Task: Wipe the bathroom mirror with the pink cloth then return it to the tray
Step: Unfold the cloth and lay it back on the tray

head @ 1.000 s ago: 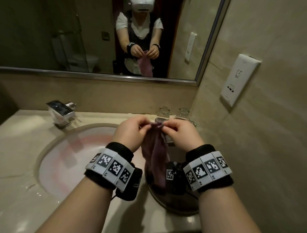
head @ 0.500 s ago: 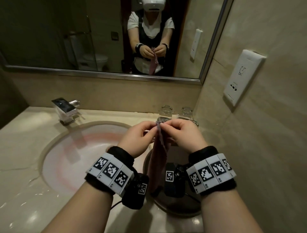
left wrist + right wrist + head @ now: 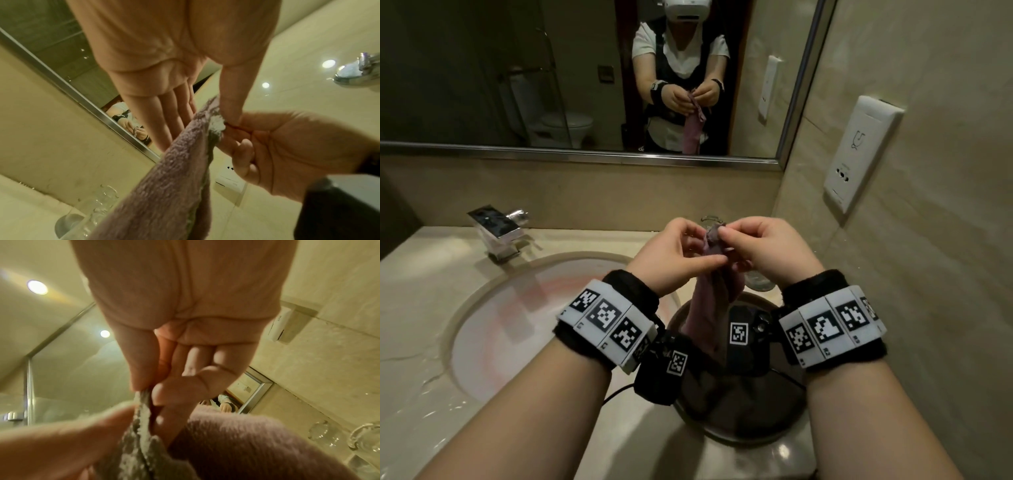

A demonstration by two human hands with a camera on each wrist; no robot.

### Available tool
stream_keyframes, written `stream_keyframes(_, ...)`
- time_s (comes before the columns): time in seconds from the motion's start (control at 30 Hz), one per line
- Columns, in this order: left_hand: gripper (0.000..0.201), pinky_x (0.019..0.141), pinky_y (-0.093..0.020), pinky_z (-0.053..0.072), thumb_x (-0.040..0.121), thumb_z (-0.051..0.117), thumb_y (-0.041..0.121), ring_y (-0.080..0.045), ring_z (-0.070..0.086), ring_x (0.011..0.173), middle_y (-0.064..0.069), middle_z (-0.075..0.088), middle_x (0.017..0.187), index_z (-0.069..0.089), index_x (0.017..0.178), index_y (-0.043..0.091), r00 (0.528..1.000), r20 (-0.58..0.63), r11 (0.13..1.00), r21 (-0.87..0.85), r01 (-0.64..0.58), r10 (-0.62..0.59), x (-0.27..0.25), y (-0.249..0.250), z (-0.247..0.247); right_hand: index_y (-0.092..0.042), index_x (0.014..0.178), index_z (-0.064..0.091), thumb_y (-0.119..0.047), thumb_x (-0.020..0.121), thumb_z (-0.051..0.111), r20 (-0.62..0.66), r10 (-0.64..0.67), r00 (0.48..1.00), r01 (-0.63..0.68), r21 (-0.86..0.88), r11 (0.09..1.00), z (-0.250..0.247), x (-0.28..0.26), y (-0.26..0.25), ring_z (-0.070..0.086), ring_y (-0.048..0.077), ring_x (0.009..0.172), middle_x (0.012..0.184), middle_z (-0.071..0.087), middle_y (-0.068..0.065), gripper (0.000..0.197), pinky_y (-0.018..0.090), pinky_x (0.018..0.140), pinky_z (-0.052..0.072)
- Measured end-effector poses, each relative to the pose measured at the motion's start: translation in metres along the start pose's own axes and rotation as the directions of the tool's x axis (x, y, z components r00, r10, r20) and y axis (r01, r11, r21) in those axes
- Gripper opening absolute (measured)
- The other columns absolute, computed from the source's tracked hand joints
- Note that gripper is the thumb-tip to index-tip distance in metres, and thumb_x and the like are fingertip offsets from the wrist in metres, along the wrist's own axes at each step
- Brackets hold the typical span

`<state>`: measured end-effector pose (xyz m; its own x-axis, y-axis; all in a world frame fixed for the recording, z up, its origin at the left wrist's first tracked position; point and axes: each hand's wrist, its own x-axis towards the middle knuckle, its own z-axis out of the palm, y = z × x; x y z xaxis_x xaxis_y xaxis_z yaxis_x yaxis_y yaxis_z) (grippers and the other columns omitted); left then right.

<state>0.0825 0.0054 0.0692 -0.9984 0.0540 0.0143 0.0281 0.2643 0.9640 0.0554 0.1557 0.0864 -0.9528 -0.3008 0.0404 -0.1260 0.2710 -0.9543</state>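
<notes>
The left hand (image 3: pixel 671 255) and right hand (image 3: pixel 767 251) each pinch the top of the cloth (image 3: pixel 710 301). The 2 hands touch. The cloth hangs down between them, over the tray (image 3: pixel 774 431) on the counter (image 3: pixel 410 404). The mirror (image 3: pixel 482 68) is past the hands.

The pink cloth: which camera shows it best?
The head view: the pink cloth hangs full length from both hands above the dark tray. The left wrist view shows its pinched top edge; the right wrist view shows blurred fluff.
</notes>
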Motion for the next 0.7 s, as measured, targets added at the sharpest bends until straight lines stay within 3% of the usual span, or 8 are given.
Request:
stream_keyframes(0.1, 0.012, 0.092, -0.051, 0.050, 0.091, 0.058, 0.010, -0.032, 0.063, 0.095, -0.012, 0.063, 0.098, 0.051, 0.090, 0.020, 1.000, -0.028, 1.000, -0.022, 0.013, -0.013, 0.007, 0.004, 0.000, -0.018, 0.071, 0.065, -0.012, 0.092, 0.056, 0.013, 0.030, 0.999, -0.031, 0.074, 0.997, -0.009, 0.002, -0.003, 0.060, 0.006, 0.054, 0.067, 0.063, 0.002, 0.024, 0.015, 0.047, 0.048)
stream_keyframes(0.17, 0.014, 0.089, -0.051, 0.050, 0.094, 0.051, 0.010, -0.027, 0.060, 0.086, -0.008, 0.061, 0.089, 0.051, 0.086, 0.020, 1.000, -0.018, 1.000, -0.009, 0.014, -0.014, 0.011, 0.003, -0.001, -0.018, 0.072, 0.065, -0.014, 0.092, 0.057, -0.015, 0.023, 1.000, -0.022, 0.044, 0.999, -0.017, 0.001, -0.004, 0.060, 0.008, 0.059, 0.069, 0.064, 0.000, 0.023, 0.013, 0.049, 0.047)
stream_keyframes(0.27, 0.023, 0.081, -0.042, 0.051, 0.094, 0.051, 0.008, -0.020, 0.058, 0.080, 0.003, 0.059, 0.078, 0.053, 0.080, 0.026, 0.999, -0.012, 0.985, 0.167, -0.041, 0.043, 0.018, -0.001, -0.007, -0.023, 0.071, 0.064, -0.020, 0.092, 0.058, -0.085, 0.000, 0.996, -0.013, -0.154, 0.988, -0.029, 0.002, -0.002, 0.053, 0.005, 0.060, 0.069, 0.062, -0.005, 0.022, 0.008, 0.046, 0.041)
stream_keyframes(0.33, 0.019, 0.075, -0.027, 0.050, 0.092, 0.054, 0.006, -0.014, 0.057, 0.076, 0.007, 0.059, 0.076, 0.058, 0.082, 0.022, 0.997, -0.040, 0.961, 0.271, -0.057, 0.071, 0.024, -0.003, -0.015, -0.020, 0.076, 0.063, -0.020, 0.094, 0.054, -0.151, 0.034, 0.988, -0.064, -0.197, 0.978, -0.038, 0.007, 0.000, 0.050, 0.005, 0.054, 0.073, 0.061, -0.003, 0.020, 0.007, 0.040, 0.039)
stream_keyframes(0.43, 0.012, 0.056, -0.004, 0.041, 0.090, 0.059, 0.007, -0.004, 0.052, 0.064, 0.007, 0.058, 0.072, 0.066, 0.094, 0.016, 0.978, -0.172, 0.927, 0.373, -0.047, 0.119, 0.035, -0.003, -0.034, -0.015, 0.082, 0.057, -0.018, 0.099, 0.044, -0.264, 0.100, 0.959, -0.137, -0.129, 0.982, -0.053, 0.019, 0.005, 0.059, 0.003, 0.042, 0.083, 0.062, 0.006, 0.021, 0.013, 0.036, 0.038)
stream_keyframes(0.53, 0.013, 0.043, -0.005, 0.039, 0.090, 0.060, 0.009, 0.001, 0.051, 0.042, 0.002, 0.061, 0.072, 0.069, 0.100, 0.009, 0.962, -0.250, 0.934, 0.357, -0.018, 0.114, 0.045, -0.002, -0.050, -0.011, 0.101, 0.051, -0.016, 0.101, 0.037, -0.355, 0.188, 0.916, -0.186, 0.040, 0.982, -0.064, 0.029, 0.009, 0.062, 0.004, 0.038, 0.087, 0.057, 0.008, 0.016, 0.016, 0.037, 0.048)
stream_keyframes(0.6, 0.015, 0.039, -0.007, 0.042, 0.092, 0.057, 0.006, 0.003, 0.054, 0.035, 0.000, 0.060, 0.073, 0.066, 0.103, 0.006, 0.966, -0.248, 0.943, 0.334, 0.008, 0.080, 0.051, -0.001, -0.055, -0.008, 0.118, 0.049, -0.013, 0.100, 0.038, -0.407, 0.181, 0.895, -0.186, 0.027, 0.982, -0.070, 0.034, 0.014, 0.064, 0.007, 0.047, 0.091, 0.055, 0.006, 0.022, 0.021, 0.049, 0.057)
stream_keyframes(0.7, 0.017, 0.052, -0.009, 0.052, 0.092, 0.054, 0.001, -0.001, 0.062, 0.049, -0.007, 0.061, 0.079, 0.064, 0.105, -0.001, 0.966, -0.256, 0.967, 0.254, 0.022, 0.046, 0.056, 0.001, -0.059, -0.012, 0.124, 0.052, -0.019, 0.094, 0.053, -0.385, 0.099, 0.917, -0.184, -0.189, 0.965, -0.077, 0.033, 0.016, 0.063, 0.017, 0.085, 0.108, 0.057, 0.004, 0.031, 0.038, 0.087, 0.056)
